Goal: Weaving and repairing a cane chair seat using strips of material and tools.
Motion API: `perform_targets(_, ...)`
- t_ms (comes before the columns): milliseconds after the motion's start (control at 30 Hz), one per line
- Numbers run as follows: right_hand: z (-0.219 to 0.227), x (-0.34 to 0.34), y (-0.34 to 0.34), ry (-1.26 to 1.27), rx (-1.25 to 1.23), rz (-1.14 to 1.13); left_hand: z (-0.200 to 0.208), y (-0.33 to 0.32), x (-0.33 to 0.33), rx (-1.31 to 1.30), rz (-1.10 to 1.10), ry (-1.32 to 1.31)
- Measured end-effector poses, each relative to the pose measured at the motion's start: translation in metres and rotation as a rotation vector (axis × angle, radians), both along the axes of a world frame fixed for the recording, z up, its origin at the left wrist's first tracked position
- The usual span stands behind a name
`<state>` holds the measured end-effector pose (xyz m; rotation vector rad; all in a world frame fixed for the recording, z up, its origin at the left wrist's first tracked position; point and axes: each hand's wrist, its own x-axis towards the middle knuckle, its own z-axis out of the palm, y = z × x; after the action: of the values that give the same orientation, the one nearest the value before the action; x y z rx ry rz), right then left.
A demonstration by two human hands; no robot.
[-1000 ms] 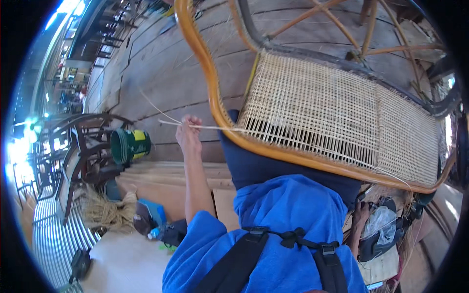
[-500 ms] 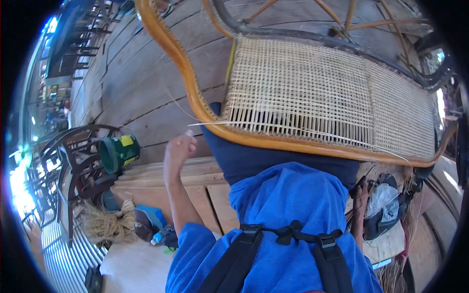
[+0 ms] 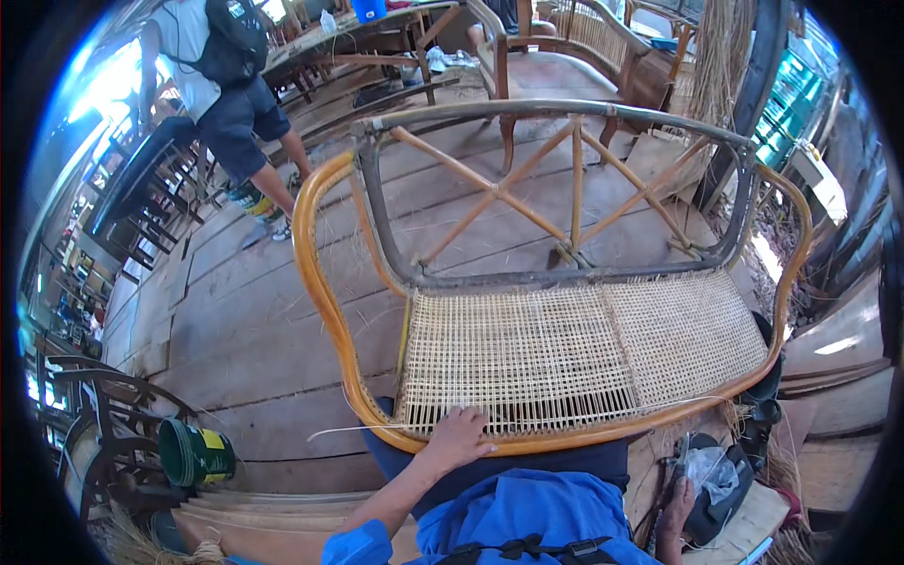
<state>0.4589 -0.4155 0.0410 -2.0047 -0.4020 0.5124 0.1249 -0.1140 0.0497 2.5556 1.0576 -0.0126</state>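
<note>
A curved bench frame (image 3: 325, 301) with honey-coloured rails lies across my lap, its seat filled with pale woven cane (image 3: 513, 334). Along the near rail the weave is looser, with gaps between the strands. My left hand (image 3: 459, 439) rests on this near edge, left of the middle, fingers bent over the weave and thumb apart on the rail. A thin cane strand (image 3: 339, 432) pokes out past the left side of the frame. Down at the right, my right hand (image 3: 676, 508) is closed around something dark, beside a black bag (image 3: 725, 504) with clear plastic on it.
A green bucket (image 3: 195, 452) lies tipped at the left, near dark chair frames (image 3: 104, 414). A person with a backpack (image 3: 235, 104) stands at the far left. Behind the bench are a wooden armchair (image 3: 556, 80) and a work table (image 3: 348, 33). Wooden boards (image 3: 273, 513) lie at my left.
My left hand has come from the air left of the frame onto the near edge of the weave. The view has tilted up, bringing the backrest and the person into sight.
</note>
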Motion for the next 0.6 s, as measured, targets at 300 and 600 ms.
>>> perform_targets(300,0.023,-0.041,0.123,0.241,0.028,0.466,0.003,0.003,0.003,-0.019,-0.061,0.096)
perform_targets(600,0.018,-0.078,0.202,0.090,-0.133,1.018,-0.003,0.001,-0.004,-0.059,-0.101,0.044)
